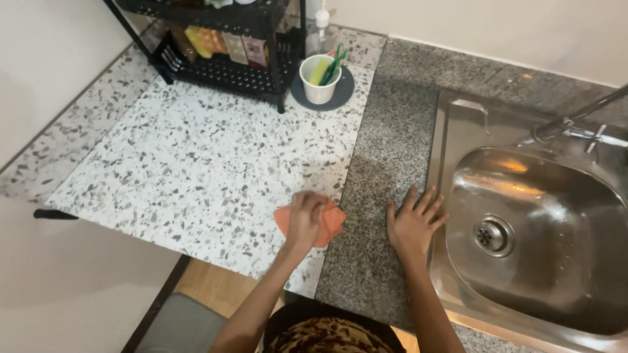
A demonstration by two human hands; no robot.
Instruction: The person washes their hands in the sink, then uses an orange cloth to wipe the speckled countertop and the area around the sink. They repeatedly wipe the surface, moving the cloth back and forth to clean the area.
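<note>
Orange cloth (325,223) is lying on the speckled terrazzo counter (196,170), right at its seam w/ the grey granite strip (386,150). We're pressing our left hand (306,219) down on it, fingers curled over the fabric. Our right hand (413,222) is resting open & flat on the granite, just beside the steel sink (556,261). Further back, a white cup (318,80) is standing on a dark round mat by a black wire rack (222,46). Nothing's blocking the cloth.
</note>
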